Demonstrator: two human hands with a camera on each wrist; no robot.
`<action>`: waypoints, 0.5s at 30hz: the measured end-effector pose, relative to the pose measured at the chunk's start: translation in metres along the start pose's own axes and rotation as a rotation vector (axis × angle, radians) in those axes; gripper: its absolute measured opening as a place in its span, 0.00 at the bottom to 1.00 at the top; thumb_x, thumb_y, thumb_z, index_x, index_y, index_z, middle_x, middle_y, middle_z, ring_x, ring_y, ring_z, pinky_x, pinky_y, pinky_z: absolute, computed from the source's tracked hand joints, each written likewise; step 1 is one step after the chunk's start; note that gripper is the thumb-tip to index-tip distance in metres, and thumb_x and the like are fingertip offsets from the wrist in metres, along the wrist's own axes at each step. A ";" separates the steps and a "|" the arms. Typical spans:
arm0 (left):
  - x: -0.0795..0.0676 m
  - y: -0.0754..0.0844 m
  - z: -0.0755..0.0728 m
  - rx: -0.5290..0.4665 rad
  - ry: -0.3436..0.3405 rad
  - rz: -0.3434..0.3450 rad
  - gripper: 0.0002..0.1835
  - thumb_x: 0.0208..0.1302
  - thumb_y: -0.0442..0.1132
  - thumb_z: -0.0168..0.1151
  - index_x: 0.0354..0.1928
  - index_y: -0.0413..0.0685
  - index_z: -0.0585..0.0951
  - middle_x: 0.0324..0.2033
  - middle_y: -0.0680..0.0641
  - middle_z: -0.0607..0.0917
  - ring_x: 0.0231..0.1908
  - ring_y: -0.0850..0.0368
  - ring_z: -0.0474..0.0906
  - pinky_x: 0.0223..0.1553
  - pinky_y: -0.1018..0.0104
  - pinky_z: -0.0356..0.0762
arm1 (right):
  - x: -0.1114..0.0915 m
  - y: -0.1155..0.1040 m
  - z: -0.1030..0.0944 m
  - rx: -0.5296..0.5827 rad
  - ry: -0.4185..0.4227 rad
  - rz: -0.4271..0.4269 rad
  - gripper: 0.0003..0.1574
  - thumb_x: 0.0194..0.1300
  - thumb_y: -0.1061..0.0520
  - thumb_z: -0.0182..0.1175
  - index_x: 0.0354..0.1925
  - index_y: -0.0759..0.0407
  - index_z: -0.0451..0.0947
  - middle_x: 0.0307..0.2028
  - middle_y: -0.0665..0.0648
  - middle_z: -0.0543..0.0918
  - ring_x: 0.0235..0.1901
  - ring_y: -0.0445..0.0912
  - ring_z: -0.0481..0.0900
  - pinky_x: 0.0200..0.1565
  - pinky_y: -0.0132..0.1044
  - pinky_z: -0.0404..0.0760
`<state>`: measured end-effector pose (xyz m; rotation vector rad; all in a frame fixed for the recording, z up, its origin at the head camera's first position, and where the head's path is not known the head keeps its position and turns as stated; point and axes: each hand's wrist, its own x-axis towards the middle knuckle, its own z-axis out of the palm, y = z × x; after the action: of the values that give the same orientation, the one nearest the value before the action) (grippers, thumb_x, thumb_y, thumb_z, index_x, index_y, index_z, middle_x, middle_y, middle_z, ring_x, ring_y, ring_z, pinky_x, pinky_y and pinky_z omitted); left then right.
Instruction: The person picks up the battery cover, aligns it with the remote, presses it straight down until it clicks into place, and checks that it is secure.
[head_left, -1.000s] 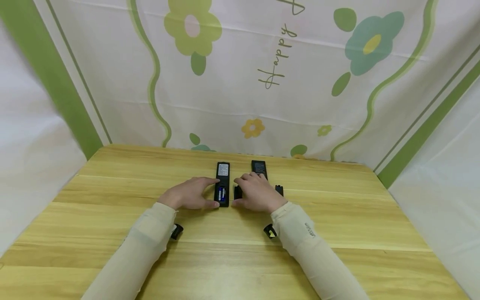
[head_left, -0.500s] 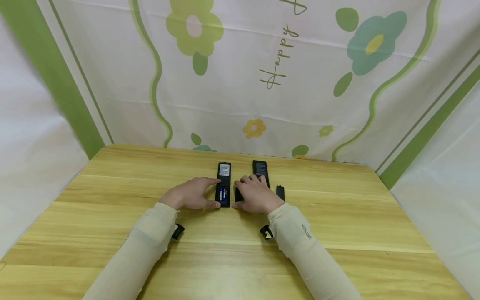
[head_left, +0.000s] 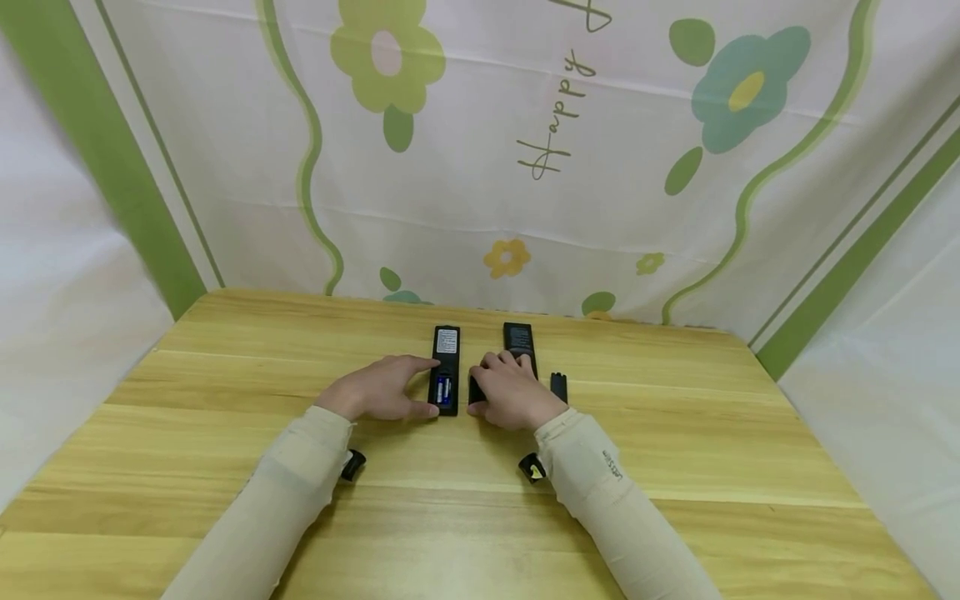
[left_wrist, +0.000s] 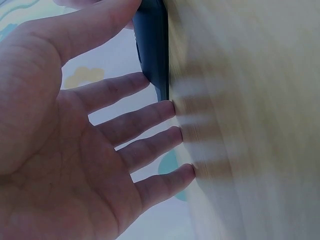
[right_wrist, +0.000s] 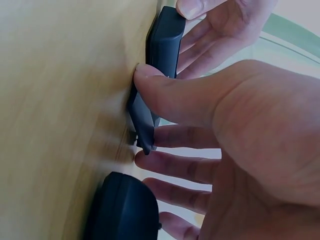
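- Left hand [head_left: 378, 390] lay flat on the table [head_left: 225, 433], fingers straight and spread, thumb and forefinger touching the left edge of the open remote [head_left: 445, 370].
- Lay back-up at table centre, that remote, its bay uncovered, two blue-banded batteries [head_left: 443, 389] seen inside, white label at the far end.
- In the left wrist view, showed only as a dark edge [left_wrist: 152, 45] beyond the thumb; fingertips [left_wrist: 167, 107] pressed to the wood, table badly blurred.
- Right hand [head_left: 512, 392] arched, half-open, over a loose black cover [head_left: 476, 389] just right of the open remote; thumb tip against its near edge.
- In the right wrist view, thumb [right_wrist: 165, 95] touched the thin cover [right_wrist: 142, 122]; probably no full grip, though the far fingers were hard to follow.
- Second remote [head_left: 519, 339] mostly hidden beneath the right hand, only its far end clear.
- Small black piece [head_left: 558, 386] lay right of the hand, partly cut off by the wrist.
- Dark rounded shape [right_wrist: 125, 210] at the frame bottom, too close to identify.
- Floral cloth [head_left: 525, 150] behind, lettering partly cut off at the top.
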<state>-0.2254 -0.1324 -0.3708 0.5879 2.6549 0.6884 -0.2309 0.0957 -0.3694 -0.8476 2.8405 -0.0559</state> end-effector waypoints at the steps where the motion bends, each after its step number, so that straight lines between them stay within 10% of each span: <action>1: 0.000 0.000 0.000 -0.003 0.000 -0.001 0.41 0.67 0.53 0.69 0.76 0.46 0.65 0.73 0.40 0.67 0.73 0.38 0.60 0.69 0.39 0.61 | 0.000 0.000 0.000 0.000 0.005 -0.001 0.33 0.71 0.41 0.63 0.66 0.56 0.76 0.62 0.58 0.74 0.61 0.56 0.68 0.58 0.54 0.64; 15: -0.001 -0.001 0.000 -0.008 0.001 -0.002 0.42 0.67 0.54 0.69 0.77 0.46 0.65 0.73 0.40 0.66 0.73 0.39 0.59 0.70 0.39 0.60 | 0.001 0.002 0.001 0.002 0.145 -0.028 0.36 0.61 0.39 0.73 0.61 0.54 0.81 0.47 0.54 0.81 0.44 0.51 0.72 0.43 0.45 0.60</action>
<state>-0.2247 -0.1336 -0.3705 0.5825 2.6518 0.6980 -0.2328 0.0972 -0.3708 -0.9180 2.9623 -0.1282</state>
